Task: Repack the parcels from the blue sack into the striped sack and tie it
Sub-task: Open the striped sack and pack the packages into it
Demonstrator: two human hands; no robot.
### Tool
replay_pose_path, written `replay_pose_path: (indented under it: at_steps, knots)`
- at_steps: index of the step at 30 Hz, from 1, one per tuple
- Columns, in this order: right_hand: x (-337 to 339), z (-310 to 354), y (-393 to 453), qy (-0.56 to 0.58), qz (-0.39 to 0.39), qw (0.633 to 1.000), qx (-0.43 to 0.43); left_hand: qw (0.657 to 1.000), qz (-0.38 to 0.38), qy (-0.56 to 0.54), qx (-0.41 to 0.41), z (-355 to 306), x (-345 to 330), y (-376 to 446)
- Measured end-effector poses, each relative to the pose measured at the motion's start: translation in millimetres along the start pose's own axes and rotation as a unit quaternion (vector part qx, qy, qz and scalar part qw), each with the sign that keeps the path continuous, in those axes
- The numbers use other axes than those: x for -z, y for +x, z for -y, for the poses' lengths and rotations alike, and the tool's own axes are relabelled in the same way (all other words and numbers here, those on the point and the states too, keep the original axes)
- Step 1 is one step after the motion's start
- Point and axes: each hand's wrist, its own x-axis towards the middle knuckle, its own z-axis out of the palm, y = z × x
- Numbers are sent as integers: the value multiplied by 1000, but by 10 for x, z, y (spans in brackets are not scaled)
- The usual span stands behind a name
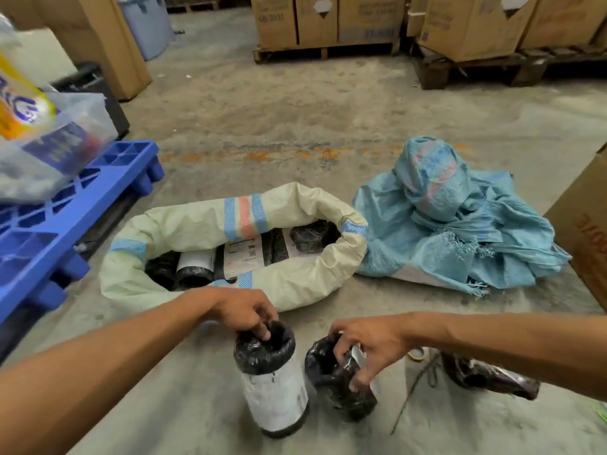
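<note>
- The left hand pinches the gathered black plastic top of a labelled parcel, which stands upright at about 6 o'clock on the floor; gripping the bunched neck is, I judge, the handiest way to lift a smooth roll without it slipping
- The right hand is clamped round a smaller dark parcel just beside the first, at 5 o'clock, fingers curled over its upper end; two hands on two parcels suggests both are meant to go over in one trip
- A third dark parcel lies on its side at 4 o'clock, partly behind the right forearm, seemingly waiting its turn; thin cord lies near it, perhaps for the tying, though I cannot be sure
- The striped sack sits just beyond the hands, at 12 o'clock from them; its rim is rolled down into a thick collar, which keeps the mouth wide and low so parcels drop in easily; several wrapped parcels already lie inside
- The blue sack lies crumpled at 2 o'clock, collapsed and looking emptied, so the repacking seems close to done with tying still ahead
- Further out: a blue plastic pallet at 9 o'clock carrying a clear bag of goods; cardboard boxes on wooden pallets at 12 to 1 o'clock
</note>
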Motion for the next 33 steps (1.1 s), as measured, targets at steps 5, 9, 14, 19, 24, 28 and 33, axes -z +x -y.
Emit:
replay_pose_path:
  at_steps: [5, 9, 14, 19, 24, 28, 33]
  knots:
    - [664, 139, -3, 93, -142, 985, -35, 985, -88, -147, 10, 249, 735, -372]
    - [1169, 208, 120, 138, -255, 956, -50, 958, -196, -207, 36, 539, 1139, -373]
    - [1590, 226, 529, 231, -323, 915, -75, 946, -192, -247, 89, 855, 1463, 5]
    - [1691, 137, 1048, 238, -332, 904, -130, 947, -137, -255, 138, 944, 1709, 369]
    - [1765, 42, 1412, 182, -302, 918, -184, 912, -246, -289, 157, 994, 1824, 790]
    - [1691, -62, 1544, 184, -351, 890, -227, 846, -376, -352, 140, 986, 1799, 985]
    - [1580, -66, 1623, 167, -376, 877, -249, 800, -452, -374, 128, 1039, 1818, 1042]
